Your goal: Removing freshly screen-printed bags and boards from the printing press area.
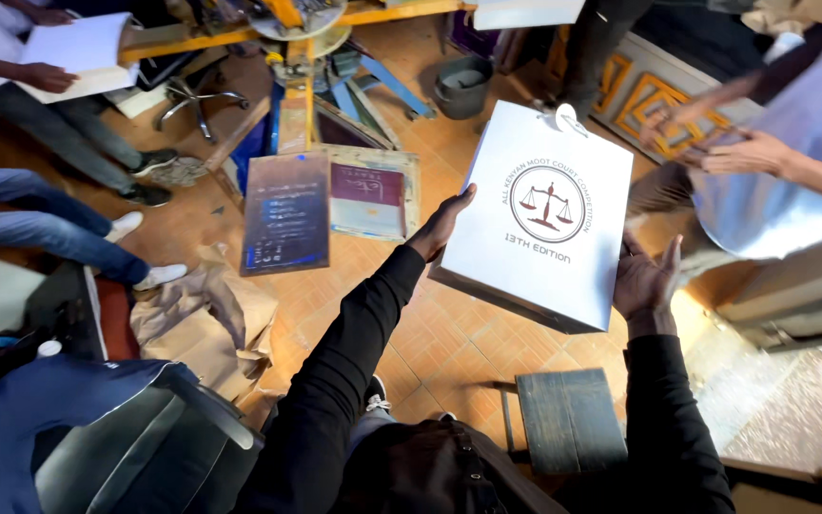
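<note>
I hold a white paper gift bag (525, 171) with a round dark-red emblem printed on its face, tilted flat in front of me. My left hand (441, 225) grips its left edge, and my right hand (647, 278) supports its lower right edge with fingers spread against it. Both my arms wear black sleeves. The bag's handles and a small tag show at its top edge (563, 116).
On the tiled floor lie a dark printing screen (286, 213) and a maroon-printed frame (369, 198). A small dark stool (570, 420) stands below the bag. Another person's hands (715, 143) reach in at right. Seated people hold white sheets (78, 52) at upper left; crumpled brown paper (206, 319) lies left.
</note>
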